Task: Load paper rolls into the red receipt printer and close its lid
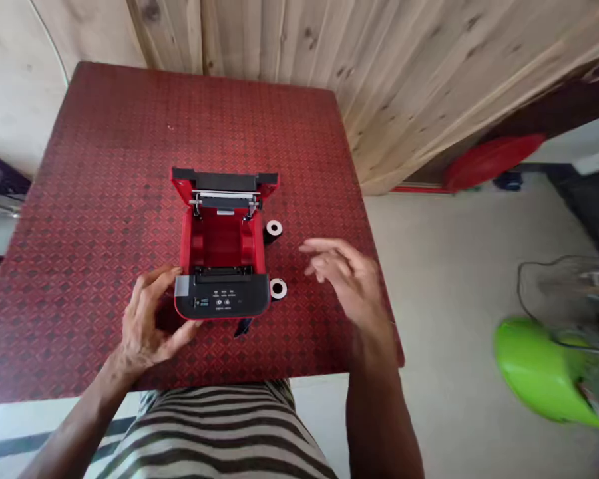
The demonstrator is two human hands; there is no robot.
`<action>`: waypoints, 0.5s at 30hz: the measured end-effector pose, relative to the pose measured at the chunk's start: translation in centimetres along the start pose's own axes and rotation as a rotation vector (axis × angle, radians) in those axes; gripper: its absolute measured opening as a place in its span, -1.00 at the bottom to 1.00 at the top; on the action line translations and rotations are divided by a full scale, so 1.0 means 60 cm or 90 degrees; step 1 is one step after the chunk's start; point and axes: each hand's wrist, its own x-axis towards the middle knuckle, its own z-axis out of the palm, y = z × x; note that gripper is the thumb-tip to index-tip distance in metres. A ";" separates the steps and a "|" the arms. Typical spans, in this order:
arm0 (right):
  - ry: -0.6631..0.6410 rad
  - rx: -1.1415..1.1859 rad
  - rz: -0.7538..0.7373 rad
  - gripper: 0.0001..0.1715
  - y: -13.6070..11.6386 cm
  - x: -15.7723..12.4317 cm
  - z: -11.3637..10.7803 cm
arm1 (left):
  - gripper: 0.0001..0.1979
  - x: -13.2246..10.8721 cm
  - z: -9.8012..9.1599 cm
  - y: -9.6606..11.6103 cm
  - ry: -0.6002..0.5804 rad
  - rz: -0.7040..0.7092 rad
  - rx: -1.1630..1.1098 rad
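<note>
Left hand (147, 313): there it is, grip loosely open, fingers pressed on the front-left corner of the printer!
Right hand (342, 276): grip open, fingers spread, hanging over the bench (104, 166).
Thermal receipt printer (222, 243): red and black, lid wide open, mid-bench.
Paper rolls (273, 229): two, just beside its right side.

Tiny markings (214, 301) on the printer's front panel (249, 299), too blurred to read

printer (222, 246) on table (100, 199) | rear paper roll (274, 229), front paper roll (278, 289) right of printer
</note>
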 end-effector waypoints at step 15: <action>-0.022 -0.078 -0.207 -0.66 -0.074 0.048 0.011 | -0.27 0.008 0.001 0.002 0.008 0.007 -0.045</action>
